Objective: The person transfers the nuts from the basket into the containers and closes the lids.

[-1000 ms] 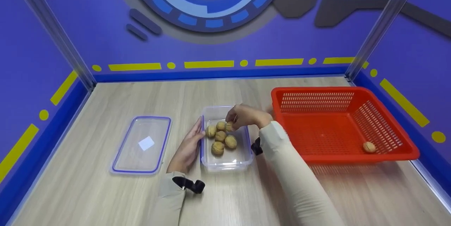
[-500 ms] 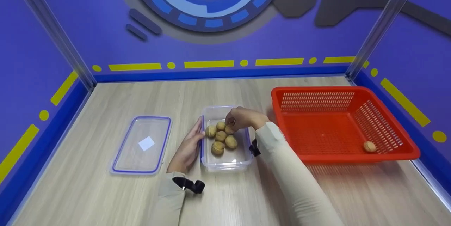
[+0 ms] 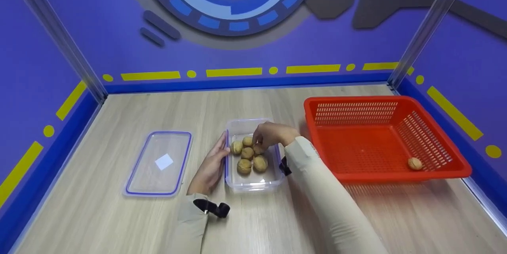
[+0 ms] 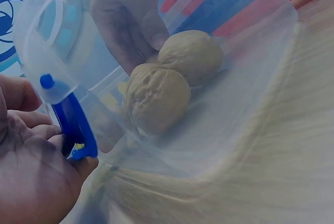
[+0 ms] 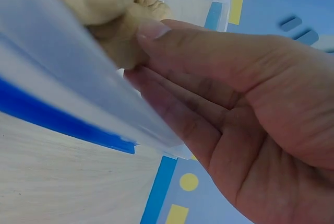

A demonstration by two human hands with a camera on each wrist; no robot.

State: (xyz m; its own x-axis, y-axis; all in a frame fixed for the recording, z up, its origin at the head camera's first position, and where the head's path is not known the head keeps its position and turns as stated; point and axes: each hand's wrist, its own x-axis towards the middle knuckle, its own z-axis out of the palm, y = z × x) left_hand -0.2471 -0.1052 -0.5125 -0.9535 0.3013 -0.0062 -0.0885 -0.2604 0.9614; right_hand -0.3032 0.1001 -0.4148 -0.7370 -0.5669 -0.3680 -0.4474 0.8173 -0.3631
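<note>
A clear plastic food container (image 3: 255,186) with blue-edged side flaps holds several walnuts (image 3: 244,166). My right hand (image 3: 273,134) reaches down inside it from the right and pinches a walnut (image 5: 122,38) between thumb and fingers, close against other walnuts. Along the container's left wall lies my left hand (image 3: 210,167), fingers extended and thumb near the rim. In the left wrist view, that hand touches the blue side flap (image 4: 75,125), and two walnuts show through the clear wall. The right fingertips are partly hidden in the head view.
To the left, the container's clear lid (image 3: 158,178) with a blue seal and a white label (image 3: 164,161) lies flat. A red plastic basket (image 3: 356,143) stands on the right, with one walnut (image 3: 414,163) in its near right corner. Blue panels enclose the table's back and sides.
My right hand has moved slightly down and nearer inside the container with its walnut. The walnut at the near right of the group has shifted slightly nearer. My left hand has stayed put.
</note>
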